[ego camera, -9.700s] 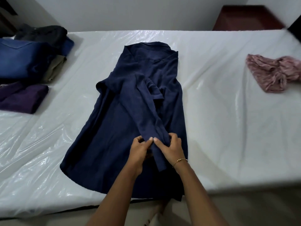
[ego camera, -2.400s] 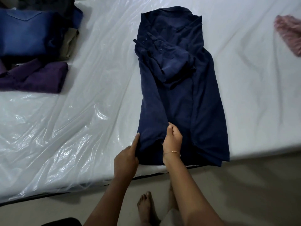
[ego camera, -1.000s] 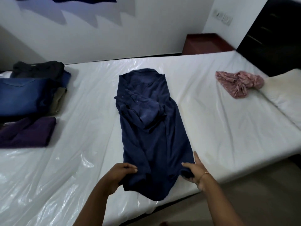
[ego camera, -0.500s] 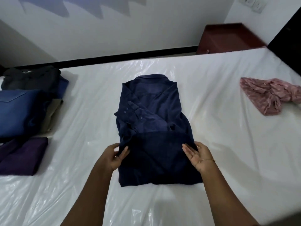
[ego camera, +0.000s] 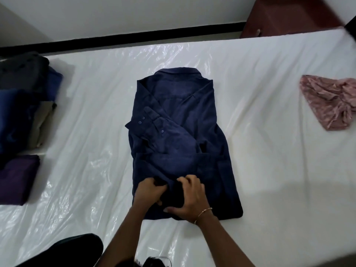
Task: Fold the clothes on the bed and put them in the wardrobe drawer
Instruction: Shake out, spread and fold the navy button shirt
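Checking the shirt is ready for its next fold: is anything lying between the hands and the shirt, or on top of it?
Nothing visible. Both the left hand and right hand already grip the shirt at its near edge, and only its own sleeve lies on top.

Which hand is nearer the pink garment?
Right. The right hand grips the navy shirt at its near hem, on the side toward the pink garment; the left hand grips beside it, farther away.

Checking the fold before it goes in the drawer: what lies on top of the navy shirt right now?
On the navy shirt lie its folded-in buttoned sleeve cuff and turned-up hem; the left hand and right hand grip that hem. Fabric under the hands is hidden.
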Motion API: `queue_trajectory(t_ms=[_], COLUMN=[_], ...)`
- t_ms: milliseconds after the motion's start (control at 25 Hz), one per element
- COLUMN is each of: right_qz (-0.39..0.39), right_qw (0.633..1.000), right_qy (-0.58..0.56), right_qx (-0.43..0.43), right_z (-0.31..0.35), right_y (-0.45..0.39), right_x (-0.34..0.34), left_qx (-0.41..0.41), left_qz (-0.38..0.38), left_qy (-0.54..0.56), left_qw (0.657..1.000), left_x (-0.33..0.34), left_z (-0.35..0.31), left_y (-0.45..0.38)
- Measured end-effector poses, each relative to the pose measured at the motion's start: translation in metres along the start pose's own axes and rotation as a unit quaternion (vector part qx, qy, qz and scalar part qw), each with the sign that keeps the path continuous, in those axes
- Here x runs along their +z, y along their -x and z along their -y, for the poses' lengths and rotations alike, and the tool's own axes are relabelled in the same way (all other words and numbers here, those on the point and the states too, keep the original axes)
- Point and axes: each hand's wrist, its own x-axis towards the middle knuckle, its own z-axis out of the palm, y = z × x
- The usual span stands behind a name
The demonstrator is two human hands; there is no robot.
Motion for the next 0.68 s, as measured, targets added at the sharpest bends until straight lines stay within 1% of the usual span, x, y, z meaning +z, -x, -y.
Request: queue_trajectory(t_ms=[40, 80, 120, 160, 200, 240, 280, 320, 360, 400, 440, 480, 520, 600, 680], right_qz=[0.004, -0.006, -0.028, -0.066, -0.105, -0.127, -0.141, -0.153, -0.150, -0.144, -0.133, -0.105, -0.073, -0.012, 0.032], right_qw=[1.000, 0.999, 0.992, 0.975, 0.951, 0.927, 0.919, 0.929, 0.948, 0.963, 0.971, 0.976, 0.979, 0.977, 0.971], right_qy=[0.006, -0.034, -0.102, -0.150, -0.176, -0.176, -0.149, -0.095, -0.032, 0.037, 0.096, 0.134, 0.158, 0.202, 0.237], right_qx=[-0.009, 0.016, 0.074, 0.147, 0.233, 0.307, 0.338, 0.323, 0.278, 0.225, 0.176, 0.136, 0.109, 0.062, 0.015], right_z=[0.002, 0.004, 0.004, 0.001, -0.005, -0.015, -0.026, -0.036, -0.046, -0.059, -0.070, -0.080, -0.090, -0.108, -0.121], right_y=[-0.001, -0.005, -0.011, -0.018, -0.026, -0.034, -0.039, -0.040, -0.038, -0.030, -0.021, -0.011, -0.002, 0.006, 0.006], right_x=[0.001, -0.001, -0.006, -0.013, -0.021, -0.028, -0.034, -0.041, -0.044, -0.045, -0.046, -0.048, -0.051, -0.059, -0.066], left_qx=[-0.020, -0.034, -0.035, -0.010, 0.029, 0.089, 0.168, 0.255, 0.333, 0.398, 0.450, 0.479, 0.497, 0.503, 0.500], left_qz=[0.054, 0.111, 0.160, 0.178, 0.164, 0.104, 0.001, -0.124, -0.222, -0.270, -0.278, -0.261, -0.237, -0.191, -0.156], left_qy=[0.054, 0.123, 0.208, 0.285, 0.339, 0.324, 0.236, 0.077, -0.080, -0.193, -0.267, -0.310, -0.335, -0.372, -0.391], left_qw=[0.997, 0.986, 0.964, 0.942, 0.926, 0.936, 0.957, 0.956, 0.913, 0.855, 0.806, 0.779, 0.764, 0.757, 0.756], left_x=[-0.001, -0.003, -0.004, -0.004, -0.004, -0.005, -0.006, -0.007, -0.007, -0.009, -0.012, -0.018, -0.026, -0.043, -0.052], left_z=[-0.007, -0.014, -0.020, -0.023, -0.023, -0.021, -0.015, -0.006, 0.010, 0.027, 0.045, 0.060, 0.072, 0.089, 0.093], left_y=[0.002, 0.004, 0.006, 0.003, 0.000, -0.005, -0.012, -0.019, -0.030, -0.037, -0.045, -0.050, -0.054, -0.059, -0.063])
